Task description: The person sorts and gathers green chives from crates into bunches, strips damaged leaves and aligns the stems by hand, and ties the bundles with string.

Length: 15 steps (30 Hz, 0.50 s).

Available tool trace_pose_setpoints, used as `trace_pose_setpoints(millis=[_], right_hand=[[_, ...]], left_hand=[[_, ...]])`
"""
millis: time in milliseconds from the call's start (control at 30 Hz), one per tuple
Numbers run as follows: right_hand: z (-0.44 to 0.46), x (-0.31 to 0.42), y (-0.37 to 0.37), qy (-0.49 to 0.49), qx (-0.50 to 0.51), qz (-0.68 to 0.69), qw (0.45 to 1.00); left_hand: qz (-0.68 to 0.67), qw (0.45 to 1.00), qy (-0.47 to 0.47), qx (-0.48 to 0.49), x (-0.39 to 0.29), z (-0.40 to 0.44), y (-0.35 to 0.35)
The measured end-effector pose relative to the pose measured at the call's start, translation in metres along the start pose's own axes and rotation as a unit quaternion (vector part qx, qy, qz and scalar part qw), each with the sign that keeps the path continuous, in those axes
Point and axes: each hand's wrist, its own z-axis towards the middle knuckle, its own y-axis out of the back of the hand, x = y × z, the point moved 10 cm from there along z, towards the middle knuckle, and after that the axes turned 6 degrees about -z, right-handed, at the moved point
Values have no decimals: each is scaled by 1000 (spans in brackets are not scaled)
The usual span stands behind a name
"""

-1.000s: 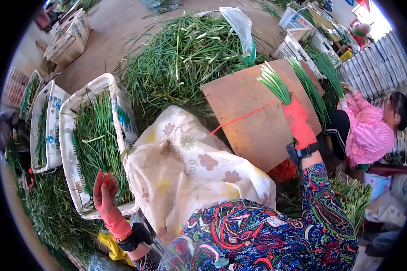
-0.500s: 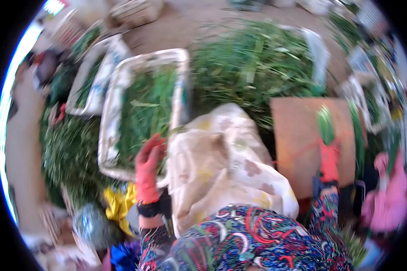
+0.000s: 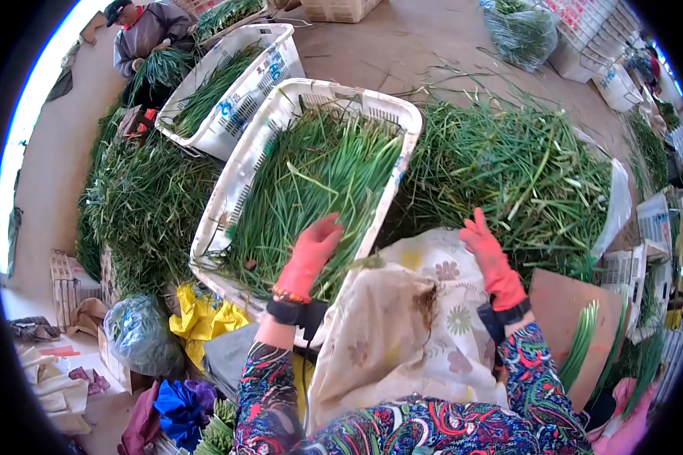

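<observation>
My left hand (image 3: 312, 255), in a coral glove, is over the near end of a white crate (image 3: 296, 91) filled with long green stalks (image 3: 319, 174). Its fingers are slightly curled and apart, with nothing visible in them. My right hand (image 3: 489, 254), gloved alike, hovers above the flowered cloth (image 3: 463, 334) on my lap, beside the big loose pile of greens (image 3: 508, 167). Its fingers are spread and empty. To its right, a small bundle of green stalks (image 3: 583, 345) lies on a brown board (image 3: 558, 303).
Another white crate of greens (image 3: 269, 76) stands behind, near a co-worker (image 3: 148, 38) handling stalks. A yellow bag (image 3: 205, 318) and a stuffed clear bag (image 3: 140, 334) lie at left. Pink clothing of another person (image 3: 626, 413) shows at lower right.
The view has swung left. My right hand has left the bundle on the board and moved over the cloth. My left hand has moved further over the crate of stalks.
</observation>
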Motion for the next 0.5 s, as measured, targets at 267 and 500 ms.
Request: trace_pose_setpoints(millis=[267, 500], right_hand=[[151, -57, -38, -32, -34, 192, 980], [159, -46, -60, -43, 28, 106, 993]], left_hand=[[474, 879, -6, -54, 20, 185, -41], [554, 830, 26, -53, 57, 235, -65]])
